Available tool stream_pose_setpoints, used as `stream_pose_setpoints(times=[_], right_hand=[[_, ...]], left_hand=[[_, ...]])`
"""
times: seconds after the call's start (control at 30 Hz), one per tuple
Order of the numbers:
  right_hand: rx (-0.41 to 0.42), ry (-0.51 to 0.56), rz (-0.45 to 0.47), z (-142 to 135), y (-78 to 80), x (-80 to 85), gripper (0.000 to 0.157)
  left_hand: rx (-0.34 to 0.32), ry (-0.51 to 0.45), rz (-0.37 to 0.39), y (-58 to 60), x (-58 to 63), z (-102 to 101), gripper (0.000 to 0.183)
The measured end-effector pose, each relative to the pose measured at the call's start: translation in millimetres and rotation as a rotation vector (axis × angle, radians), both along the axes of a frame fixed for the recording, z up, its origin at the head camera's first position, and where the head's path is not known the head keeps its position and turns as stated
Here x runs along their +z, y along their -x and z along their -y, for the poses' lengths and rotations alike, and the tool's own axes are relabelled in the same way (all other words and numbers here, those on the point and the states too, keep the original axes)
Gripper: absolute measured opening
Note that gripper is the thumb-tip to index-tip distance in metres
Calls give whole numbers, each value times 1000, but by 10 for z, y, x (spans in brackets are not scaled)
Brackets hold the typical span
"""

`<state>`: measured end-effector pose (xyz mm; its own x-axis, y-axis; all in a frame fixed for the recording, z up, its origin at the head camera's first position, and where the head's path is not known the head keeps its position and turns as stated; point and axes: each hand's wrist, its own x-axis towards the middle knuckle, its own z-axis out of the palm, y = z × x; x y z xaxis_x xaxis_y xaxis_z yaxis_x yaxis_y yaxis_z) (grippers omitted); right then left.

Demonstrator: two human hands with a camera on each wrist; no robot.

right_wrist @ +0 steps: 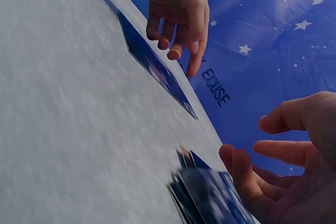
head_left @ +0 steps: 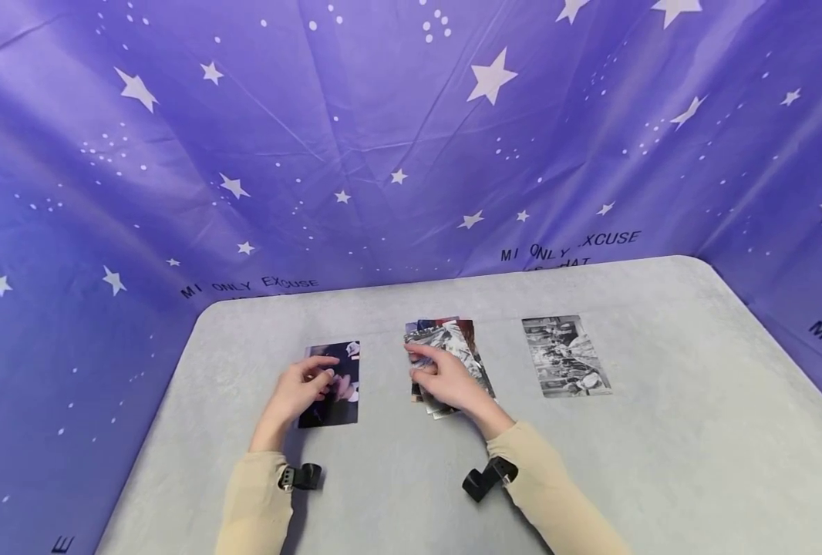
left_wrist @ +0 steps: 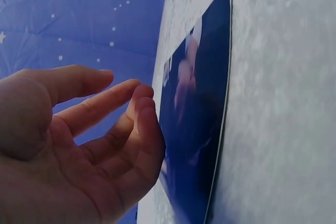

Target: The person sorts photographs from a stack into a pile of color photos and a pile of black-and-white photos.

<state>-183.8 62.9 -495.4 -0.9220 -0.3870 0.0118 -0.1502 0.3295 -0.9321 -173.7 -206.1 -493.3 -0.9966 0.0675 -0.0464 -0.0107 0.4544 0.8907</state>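
Note:
A dark photo print (head_left: 335, 408) with pale pink shapes lies flat on the table, left of centre. My left hand (head_left: 296, 389) hovers over its left part, fingers loosely bent and holding nothing; the left wrist view shows the fingertips (left_wrist: 144, 95) close above the glossy print (left_wrist: 202, 108). In the middle lies an uneven pile of photo prints (head_left: 463, 339), a black-and-white one on top. Above that pile is my right hand (head_left: 449, 379), relaxed, with a gap between thumb and fingers and nothing in it. Part of the pile is hidden beneath this hand.
Another black-and-white photo print (head_left: 567, 357) lies by itself to the right of the pile. Everything rests on a grey table (head_left: 675, 462) with rounded corners. A purple cloth (head_left: 397, 116) with white stars hangs behind and at both sides.

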Motion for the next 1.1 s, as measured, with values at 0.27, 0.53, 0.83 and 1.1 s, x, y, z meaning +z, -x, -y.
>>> stream_pose_setpoints(times=[0.27,0.53,0.83,1.1], right_hand=[[-45,0,5,-199,25,36,48],[-69,-22,2,-392,48,41,47],[-94,-23,34,-578,65,30,49],[-95,-32,-3,-723,75,21,48]], left_hand=[[-16,-66,7,-1,-13,-137,26],[-52,-151,28,-23,-38,-274,27],[-97,-204,51,-30,-59,-490,27],[-127,-355,112,-44,-98,-676,33]])
